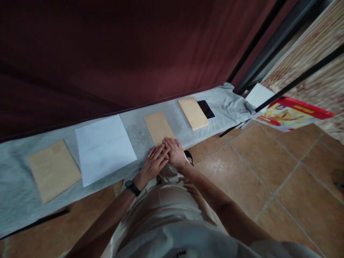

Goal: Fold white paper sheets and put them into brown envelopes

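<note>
A brown paper envelope (158, 125) lies flat at the middle of the narrow, grey cloth-covered table (139, 134). At its near end, my right hand (174, 152) rests with fingers laid over the paper. Close against it is my left hand (154, 163), fingers stretched out and partly meeting the right hand's fingers. A dark watch is on my left wrist. The near edge of the envelope is hidden under my hands. To the left lie white paper sheets (104, 147), and farther left another brown envelope (55, 170) with faint reddish print.
A stack of brown envelopes (192, 113) sits right of the middle, beside a dark-screened tablet or phone (206, 109). Behind the table hangs a dark red curtain (107, 64). Black metal poles (258, 39) rise at the right, near a red and yellow printed box (292, 113).
</note>
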Demonstrator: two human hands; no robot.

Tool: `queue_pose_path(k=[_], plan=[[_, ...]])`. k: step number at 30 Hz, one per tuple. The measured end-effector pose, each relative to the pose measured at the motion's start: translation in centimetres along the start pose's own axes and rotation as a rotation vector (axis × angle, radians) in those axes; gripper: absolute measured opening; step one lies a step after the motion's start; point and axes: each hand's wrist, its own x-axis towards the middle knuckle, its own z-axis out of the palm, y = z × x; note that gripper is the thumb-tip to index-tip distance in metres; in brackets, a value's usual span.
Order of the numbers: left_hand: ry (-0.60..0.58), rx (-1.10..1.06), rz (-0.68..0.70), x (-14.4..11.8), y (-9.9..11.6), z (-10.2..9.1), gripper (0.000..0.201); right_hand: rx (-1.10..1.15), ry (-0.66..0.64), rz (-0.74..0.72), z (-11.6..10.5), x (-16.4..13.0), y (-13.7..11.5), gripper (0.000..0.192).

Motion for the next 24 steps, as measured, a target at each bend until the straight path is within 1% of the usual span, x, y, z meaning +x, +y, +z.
queue_pose_path(k=[6,12,15,19,24], plan=[[-0.004,0.015,0.097,0.0,0.7,-0.1,0.049,-0.009,0.005,0.006,0.2,0.0,-0.1,0.056],[-0.002,0.032,0.141,0.7,1.3,-0.5,0.045,-0.022,-0.005,0.005,0.2,0.1,0.1,0.055],[0.023,0.017,0.157,0.8,1.3,-0.4,0.043,-0.019,-0.007,-0.003,0.4,0.1,0.2,0.056],[0.061,0.000,0.171,0.5,0.8,0.1,0.045,-0.012,-0.003,-0.010,0.5,0.1,0.2,0.057],[0.039,0.022,0.195,0.0,0.3,0.4,0.050,-0.019,-0.015,-0.012,0.3,0.1,0.0,0.058]])
